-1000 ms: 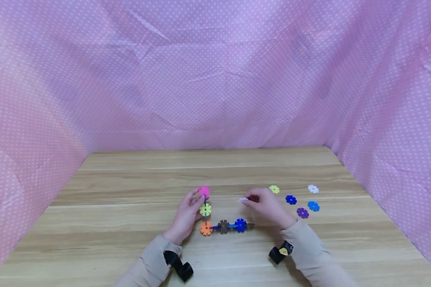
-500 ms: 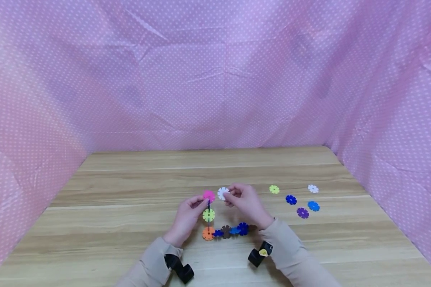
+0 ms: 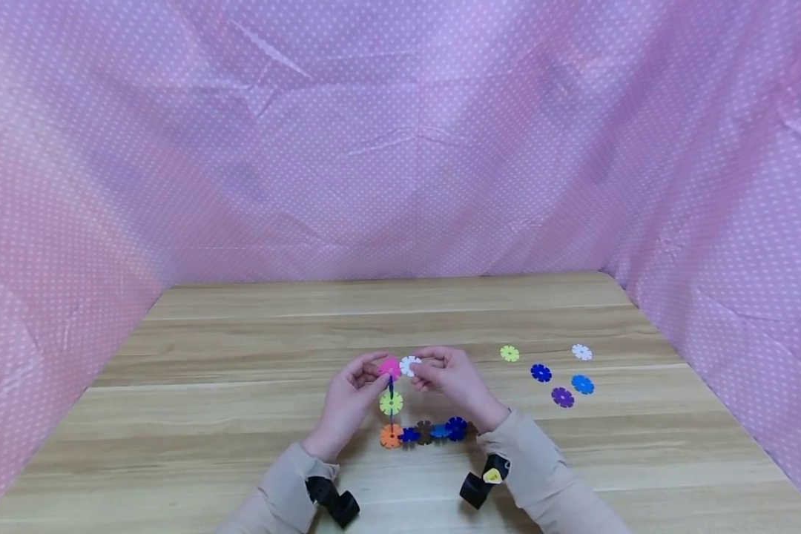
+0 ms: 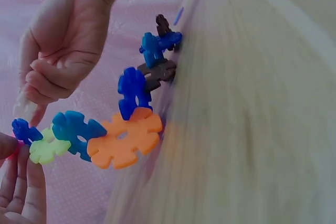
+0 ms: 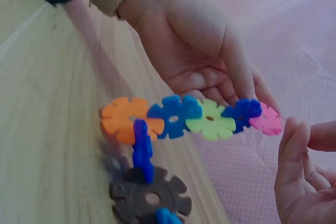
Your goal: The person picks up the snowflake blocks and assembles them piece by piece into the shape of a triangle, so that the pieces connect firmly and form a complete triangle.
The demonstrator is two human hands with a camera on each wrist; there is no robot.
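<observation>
My left hand (image 3: 348, 404) pinches the pink notched building disc (image 3: 390, 368) at the far end of an L-shaped chain of interlocking discs. From there the chain runs through a dark blue disc (image 5: 241, 115), a yellow-green disc (image 3: 391, 403) and a teal disc (image 4: 77, 134) to the orange disc (image 4: 126, 139) at the corner. Its other leg goes right, through blue and brown discs (image 3: 424, 432). Between thumb and fingers, my right hand (image 3: 457, 386) holds a white notched disc (image 3: 409, 366), its edge right at the pink one. In the right wrist view the white disc is hidden.
Loose discs lie on the wooden table (image 3: 240, 348) to the right: yellow-green (image 3: 509, 354), dark blue (image 3: 541, 373), purple (image 3: 563, 397), light blue (image 3: 583, 384) and white (image 3: 581, 352). A pink dotted cloth (image 3: 400, 148) surrounds the table's back and sides.
My right hand has moved left, bringing the white disc from apart to the pink disc's edge. The left hand has shifted its grip on the pink disc, and the chain has moved slightly right and nearer.
</observation>
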